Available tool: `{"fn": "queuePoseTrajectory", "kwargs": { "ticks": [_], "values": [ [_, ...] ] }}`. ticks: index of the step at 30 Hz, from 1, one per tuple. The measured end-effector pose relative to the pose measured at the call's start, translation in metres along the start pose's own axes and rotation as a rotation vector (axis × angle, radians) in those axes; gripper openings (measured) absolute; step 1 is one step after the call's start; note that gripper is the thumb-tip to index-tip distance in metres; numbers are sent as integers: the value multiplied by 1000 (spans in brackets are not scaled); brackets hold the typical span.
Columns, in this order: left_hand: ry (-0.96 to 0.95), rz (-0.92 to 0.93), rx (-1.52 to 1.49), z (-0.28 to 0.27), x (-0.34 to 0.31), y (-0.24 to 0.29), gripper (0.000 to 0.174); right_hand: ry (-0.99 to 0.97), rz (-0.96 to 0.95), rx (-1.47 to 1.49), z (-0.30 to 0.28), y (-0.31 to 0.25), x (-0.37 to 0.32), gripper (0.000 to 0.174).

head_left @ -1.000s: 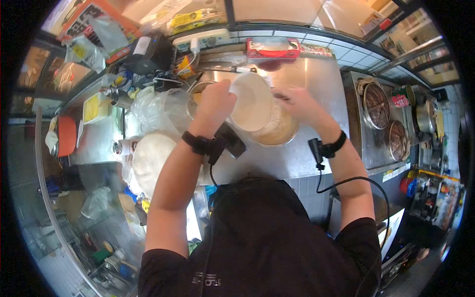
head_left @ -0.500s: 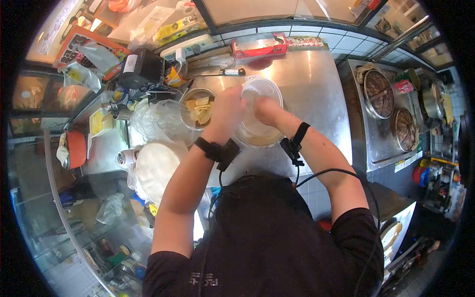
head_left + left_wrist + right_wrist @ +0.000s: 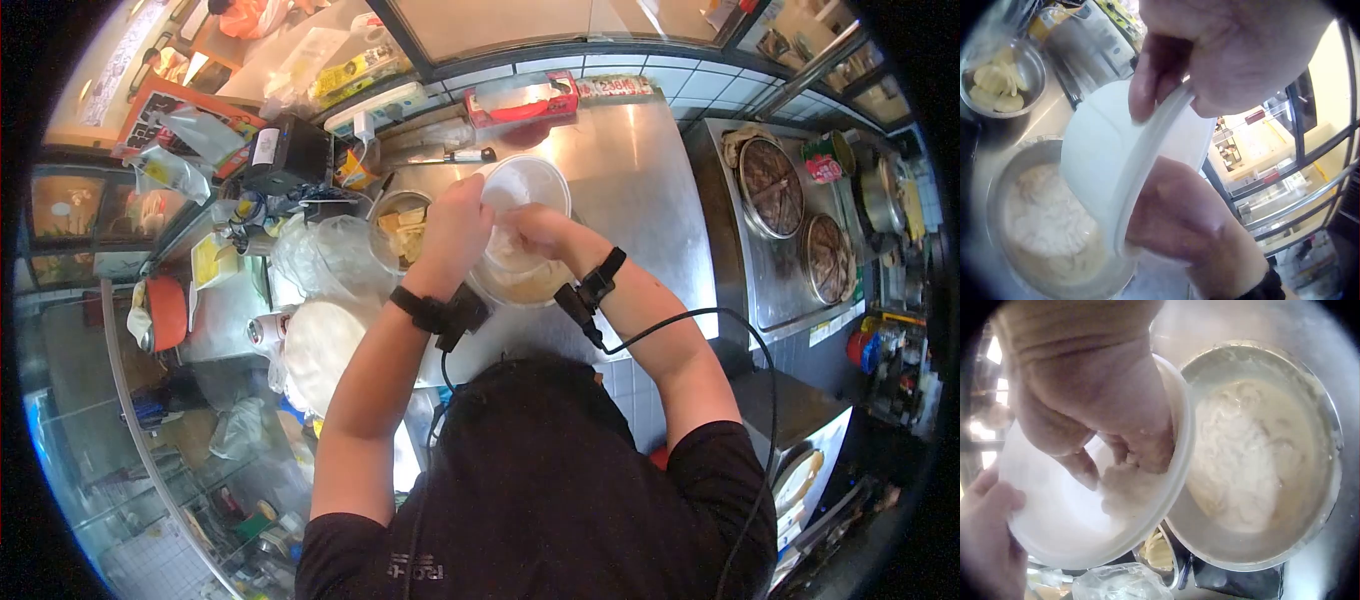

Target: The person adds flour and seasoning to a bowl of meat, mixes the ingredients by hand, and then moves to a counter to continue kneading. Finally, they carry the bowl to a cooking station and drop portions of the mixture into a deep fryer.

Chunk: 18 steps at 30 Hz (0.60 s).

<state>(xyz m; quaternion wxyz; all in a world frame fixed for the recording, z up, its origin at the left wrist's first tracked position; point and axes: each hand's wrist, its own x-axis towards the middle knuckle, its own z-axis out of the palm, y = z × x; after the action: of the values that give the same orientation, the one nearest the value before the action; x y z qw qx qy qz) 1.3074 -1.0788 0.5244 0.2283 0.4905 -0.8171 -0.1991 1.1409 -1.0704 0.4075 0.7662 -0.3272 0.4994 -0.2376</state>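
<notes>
A white plastic tub point(image 3: 1100, 137) is tilted over a metal bowl point(image 3: 1329, 487). My left hand point(image 3: 457, 228) grips the tub's rim, fingers curled over its edge in the left wrist view. Inside the tub, my right hand point(image 3: 1097, 394) has its fingers bent down against pale powder point(image 3: 1129, 490) near the wall; in the left wrist view the tub hides those fingers. White powder point(image 3: 1054, 222) lies heaped on a beige, wet mixture point(image 3: 1294, 456) in the bowl.
Left of the tub stand a smaller metal bowl point(image 3: 376, 232) of yellow slices and a clear plastic bag point(image 3: 335, 255). A knife point(image 3: 468, 156) and a red box point(image 3: 520, 103) lie behind. Two round pans point(image 3: 770, 188) stand at the right.
Over the last second, my right hand has moved from beside the tub to inside it. The tub has stayed over the bowl, and the head view has shifted slightly.
</notes>
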Motion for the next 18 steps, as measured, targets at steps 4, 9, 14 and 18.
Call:
{"fn": "queuePoseTrajectory", "kwargs": {
  "ticks": [4, 9, 14, 18],
  "values": [
    [39, -10, 30, -3, -2, -9, 16, 74, -25, 64, -1, -14, -17, 28],
    [47, -89, -11, -11, -10, -33, 21, 126, -77, 278, 1, -40, -43, 24],
    [81, -238, -34, -33, -27, -65, 22, 57, -178, 331, -16, -58, -75, 21],
    [216, -305, -139, -67, -48, -84, 23, 86, -178, 222, -61, -21, -48, 19]
  ]
}}
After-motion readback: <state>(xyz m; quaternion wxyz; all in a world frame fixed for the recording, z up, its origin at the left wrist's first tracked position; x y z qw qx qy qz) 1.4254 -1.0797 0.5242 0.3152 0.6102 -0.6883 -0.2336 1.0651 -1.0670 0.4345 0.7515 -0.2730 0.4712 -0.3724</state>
